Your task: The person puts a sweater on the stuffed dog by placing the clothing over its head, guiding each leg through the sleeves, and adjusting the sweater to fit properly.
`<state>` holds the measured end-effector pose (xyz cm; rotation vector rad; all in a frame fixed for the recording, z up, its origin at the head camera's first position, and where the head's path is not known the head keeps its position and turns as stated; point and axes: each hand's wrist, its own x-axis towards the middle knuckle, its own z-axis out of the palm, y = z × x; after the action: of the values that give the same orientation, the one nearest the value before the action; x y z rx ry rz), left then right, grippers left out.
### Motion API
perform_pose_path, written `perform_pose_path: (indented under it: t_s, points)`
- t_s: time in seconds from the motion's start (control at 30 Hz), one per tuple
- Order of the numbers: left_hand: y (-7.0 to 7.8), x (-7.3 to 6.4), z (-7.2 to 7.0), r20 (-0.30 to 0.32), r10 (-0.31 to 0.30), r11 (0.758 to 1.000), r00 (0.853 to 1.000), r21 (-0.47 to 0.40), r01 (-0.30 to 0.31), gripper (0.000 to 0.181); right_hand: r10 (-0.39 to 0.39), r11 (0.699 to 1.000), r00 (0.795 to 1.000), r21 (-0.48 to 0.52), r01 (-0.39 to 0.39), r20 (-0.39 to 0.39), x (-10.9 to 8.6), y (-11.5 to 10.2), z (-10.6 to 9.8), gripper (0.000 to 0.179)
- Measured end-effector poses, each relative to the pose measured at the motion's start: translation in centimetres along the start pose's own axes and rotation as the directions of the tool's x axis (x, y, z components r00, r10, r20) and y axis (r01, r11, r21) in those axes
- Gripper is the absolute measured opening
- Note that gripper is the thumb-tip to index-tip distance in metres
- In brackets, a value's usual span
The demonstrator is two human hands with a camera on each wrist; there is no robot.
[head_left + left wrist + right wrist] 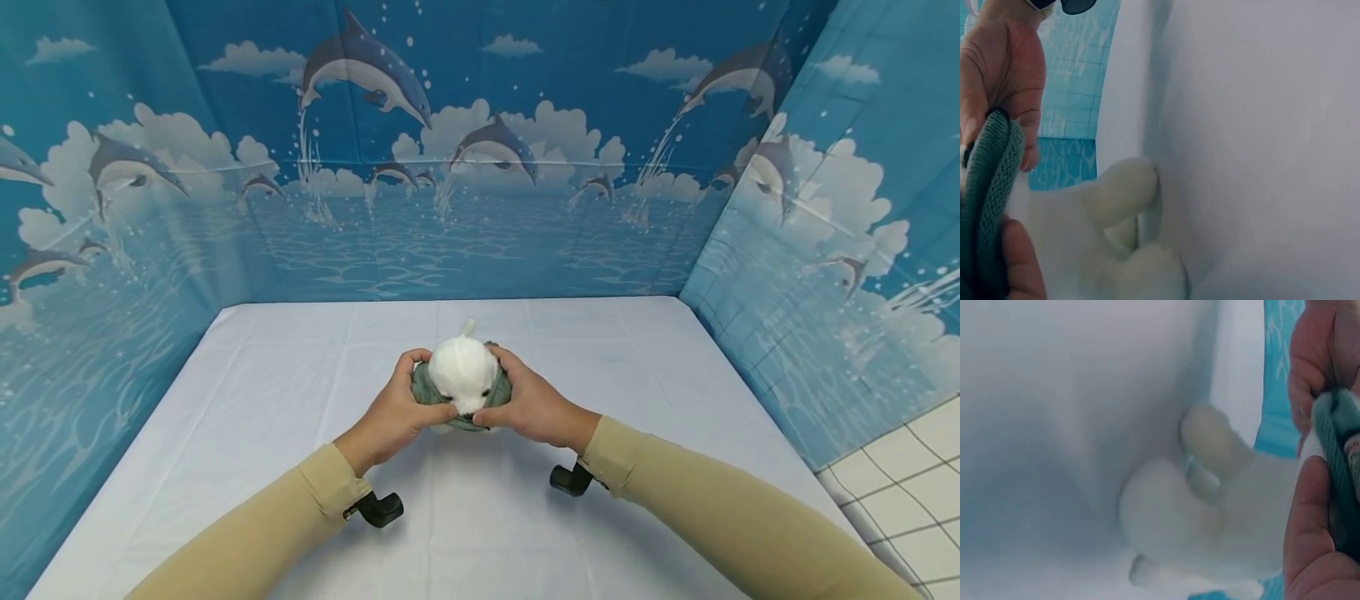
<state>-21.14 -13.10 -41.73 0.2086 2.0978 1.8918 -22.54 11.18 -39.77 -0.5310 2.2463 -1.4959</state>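
Note:
A white plush animal (462,365) stands on the table, its head turned toward me with dark eyes and nose. A green knitted piece (427,387) wraps around its neck, showing as thick folds in both wrist views. My left hand (396,408) grips the knit from the left side, thumb under the muzzle. On the other side my right hand (536,402) holds it the same way, and the two thumbs nearly meet in front. Below the knit, stubby pale legs (1160,506) reach down to the table; most of the plush's back is hidden behind its head.
A white cloth covers the table (637,358). Blue curtains with dolphins (367,62) hang along its back and sides. Black camera mounts (380,508) hang under both wrists, close over the cloth. White tiles (907,492) lie beyond the right edge.

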Motion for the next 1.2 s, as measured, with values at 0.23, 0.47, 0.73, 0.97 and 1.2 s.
perform_pose_path:
  t_s: [0.23,0.47,0.73,0.97,1.2]
  points:
    - [0.19,-0.45,-0.63,-0.017,-0.006,0.999,1.0,0.045,0.007,0.073,-0.043,0.997,0.999,-0.059,0.042,-0.009,-0.15,0.14,-1.2,0.083]
    - [0.33,-0.39,-0.52,-0.057,-0.01,0.994,0.998,0.11,0.016,0.073,-0.03,0.993,0.999,-0.112,0.026,-0.033,-0.13,0.0,-0.85,0.078]
    - [0.19,-0.37,-0.57,-0.074,-0.027,0.99,0.997,0.133,0.036,0.069,-0.02,0.985,0.998,-0.174,0.01,-0.056,-0.05,0.17,-0.75,0.077]
    - [-0.1,-0.47,-1.02,-0.064,-0.01,0.995,0.998,0.102,0.017,0.057,-0.023,0.977,0.997,-0.212,0.008,-0.069,0.04,0.22,-0.66,0.076]
    - [-0.31,-0.17,-0.8,-0.111,-0.011,0.995,0.994,0.093,0.021,0.05,-0.037,0.974,0.997,-0.224,0.02,-0.068,0.02,0.31,-0.39,0.074]
